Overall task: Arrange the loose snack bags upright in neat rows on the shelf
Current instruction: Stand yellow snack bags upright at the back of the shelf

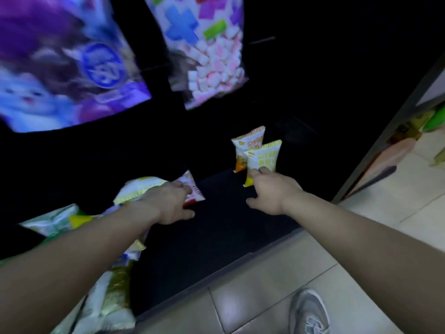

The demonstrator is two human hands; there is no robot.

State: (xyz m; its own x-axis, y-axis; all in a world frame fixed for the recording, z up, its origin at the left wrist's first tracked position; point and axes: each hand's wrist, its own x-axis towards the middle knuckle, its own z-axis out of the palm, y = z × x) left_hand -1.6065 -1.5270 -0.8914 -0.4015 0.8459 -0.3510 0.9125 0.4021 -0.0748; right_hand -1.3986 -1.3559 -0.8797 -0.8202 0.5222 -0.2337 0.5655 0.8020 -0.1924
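We note a dark low shelf (216, 237): two small snack bags (263, 156) upright at its back right, loose bags (108, 292) heaped along its left.

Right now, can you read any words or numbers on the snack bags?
None can be read.
Yellow bag at the right hand: yellow characters, too blurred.
Orange bag behind it: print, too blurred.
Purple bag hanging above: blue round badge, blurred.
Red and white bag at the left hand: nothing legible.

Both arms extended; left hand (168, 201) palm down; right hand (272, 191) fingers curled.
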